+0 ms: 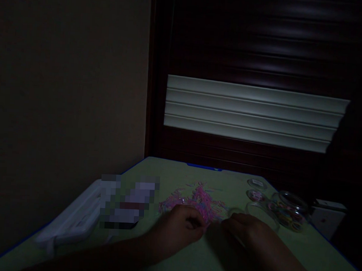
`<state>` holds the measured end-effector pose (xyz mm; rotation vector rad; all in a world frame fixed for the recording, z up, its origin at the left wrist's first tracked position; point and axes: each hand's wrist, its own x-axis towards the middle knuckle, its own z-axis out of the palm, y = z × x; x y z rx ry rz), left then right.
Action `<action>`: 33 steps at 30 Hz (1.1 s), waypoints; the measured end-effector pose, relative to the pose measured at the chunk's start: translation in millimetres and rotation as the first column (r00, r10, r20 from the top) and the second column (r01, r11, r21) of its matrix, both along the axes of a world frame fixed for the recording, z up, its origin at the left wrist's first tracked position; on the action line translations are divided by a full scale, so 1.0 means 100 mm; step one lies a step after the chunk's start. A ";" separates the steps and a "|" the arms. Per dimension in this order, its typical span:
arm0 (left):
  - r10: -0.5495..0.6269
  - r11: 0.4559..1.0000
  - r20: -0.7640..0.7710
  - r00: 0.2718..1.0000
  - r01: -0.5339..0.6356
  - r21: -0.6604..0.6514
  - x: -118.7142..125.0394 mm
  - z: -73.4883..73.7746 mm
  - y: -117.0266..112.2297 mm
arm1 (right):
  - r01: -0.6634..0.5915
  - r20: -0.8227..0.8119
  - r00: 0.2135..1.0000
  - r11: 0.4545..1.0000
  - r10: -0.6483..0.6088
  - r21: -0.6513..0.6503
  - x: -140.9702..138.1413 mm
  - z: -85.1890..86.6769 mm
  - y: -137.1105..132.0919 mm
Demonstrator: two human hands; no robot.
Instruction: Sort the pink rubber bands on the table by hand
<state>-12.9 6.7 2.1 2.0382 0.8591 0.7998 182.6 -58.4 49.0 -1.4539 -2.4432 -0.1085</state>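
A loose pile of small, thin elastic bands (202, 201), mostly pink with some pale blue and white, lies in the middle of the table. My left hand (177, 231) rests at the pile's near edge, fingers curled in with thumb and index finger together. Across a small gap, my right hand (248, 232) is closed too, its fingertips pressed together and pointing left. Dim light hides what either hand pinches. Just beyond my right hand lies a clear round lid or dish (263, 215). To its right, a clear jar (292, 212) holds multicoloured bands.
Two small round containers, one with a label (257, 183) and one with pinkish contents (255, 195), stand at the back right. A long white plastic object (72, 216) lies left, beside a pixelated area. A silver device (329, 218) is beyond the right edge of the pale table (167, 171).
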 end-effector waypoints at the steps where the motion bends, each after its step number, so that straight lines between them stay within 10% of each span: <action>1: -0.001 1.000 0.019 1.000 0.002 -0.031 0.00 -0.03 0.02 | -0.012 0.002 1.000 1.000 0.012 0.006 0.00 -0.01 0.01; 18: 0.007 0.995 0.030 1.000 -0.004 -0.100 0.02 -0.14 0.05 | -0.133 0.013 0.991 0.982 0.133 0.134 -0.07 -0.20 0.08; 33: -0.021 0.990 -0.065 0.998 0.030 0.137 0.05 -0.07 -0.03 | -0.091 0.042 0.995 0.988 0.086 0.127 -0.13 -0.21 0.07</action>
